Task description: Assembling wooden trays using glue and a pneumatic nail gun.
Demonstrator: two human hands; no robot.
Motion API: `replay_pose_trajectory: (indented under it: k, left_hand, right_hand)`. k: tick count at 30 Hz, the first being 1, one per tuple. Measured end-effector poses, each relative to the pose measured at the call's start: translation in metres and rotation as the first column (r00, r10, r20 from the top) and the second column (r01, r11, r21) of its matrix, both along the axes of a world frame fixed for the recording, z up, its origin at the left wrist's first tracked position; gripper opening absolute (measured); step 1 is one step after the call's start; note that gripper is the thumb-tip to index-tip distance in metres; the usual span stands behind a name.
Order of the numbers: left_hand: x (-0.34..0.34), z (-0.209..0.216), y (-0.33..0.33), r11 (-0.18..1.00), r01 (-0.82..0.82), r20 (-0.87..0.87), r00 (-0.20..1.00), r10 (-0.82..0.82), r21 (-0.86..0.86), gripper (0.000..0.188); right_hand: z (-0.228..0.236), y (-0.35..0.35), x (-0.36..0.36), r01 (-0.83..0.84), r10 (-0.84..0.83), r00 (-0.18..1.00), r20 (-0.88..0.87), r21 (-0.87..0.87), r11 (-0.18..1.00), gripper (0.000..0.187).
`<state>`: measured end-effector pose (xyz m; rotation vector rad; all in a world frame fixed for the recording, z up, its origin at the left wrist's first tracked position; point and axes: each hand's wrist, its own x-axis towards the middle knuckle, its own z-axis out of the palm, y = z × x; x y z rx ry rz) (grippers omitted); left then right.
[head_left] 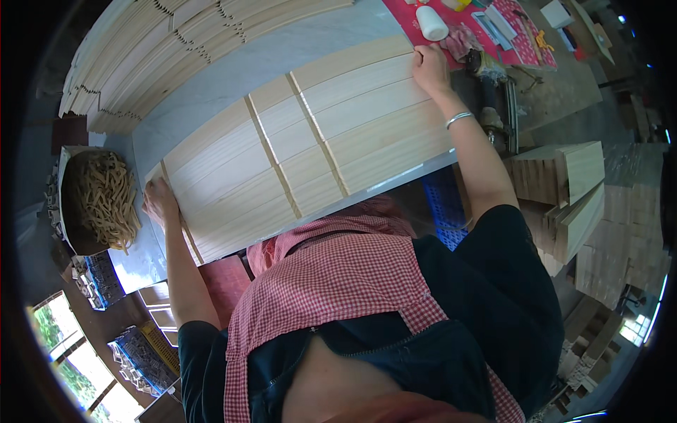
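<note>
A long pale wooden panel (pixel 381 113), made of joined boards, lies across the grey table in front of me. Two narrow grooves cross its middle, and another runs near its left end. My left hand (pixel 161 201) is closed on the panel's left end, its fingers curled at the edge. At the far right corner, my right hand (pixel 431 72) is closed on the panel's other end, the fingertips partly hidden. A silver bracelet (pixel 460 118) circles my right wrist.
Stacked grooved wooden boards (pixel 141 53) stand at the far left. Beside my left hand is a bin (pixel 68 211) of thin wood strips. A white bottle (pixel 431 24) and a rag (pixel 460 42) lie on red cloth at the far right. Wooden pieces (pixel 582 173) are stacked to the right.
</note>
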<state>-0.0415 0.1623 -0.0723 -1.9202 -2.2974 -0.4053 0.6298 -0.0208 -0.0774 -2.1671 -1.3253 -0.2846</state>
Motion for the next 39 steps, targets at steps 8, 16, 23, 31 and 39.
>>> replay_pose_trajectory:
  k: [8,16,23,31,39]
  left_hand:
    - [0.007,0.005,-0.007,1.000,-0.018,0.048,0.999,0.019,-0.019,0.059]
    - [0.000,0.002,0.006,0.997,-0.006,0.036,0.999,0.008,-0.079,0.061]
    - [0.038,0.011,-0.054,0.881,0.409,-0.060,0.911,-0.407,0.239,0.067]
    - [0.173,0.029,-0.208,0.396,0.906,0.055,0.407,-0.912,-0.149,0.094]
    - [0.184,0.033,-0.196,0.416,0.886,0.085,0.439,-0.894,-0.207,0.096]
  right_hand:
    - [0.004,-0.001,-0.015,0.053,-0.051,0.995,0.081,-0.026,0.998,0.017]
    - [0.013,-0.003,-0.012,0.107,-0.090,0.983,0.160,-0.106,0.989,0.021]
    - [0.022,0.032,-0.088,-0.170,0.133,0.957,0.256,0.125,0.978,0.025]
    - [0.021,0.104,-0.247,-0.639,0.633,0.758,0.157,-0.018,0.769,0.024]
    - [0.015,0.121,-0.246,-0.624,0.627,0.769,0.120,-0.069,0.778,0.021]
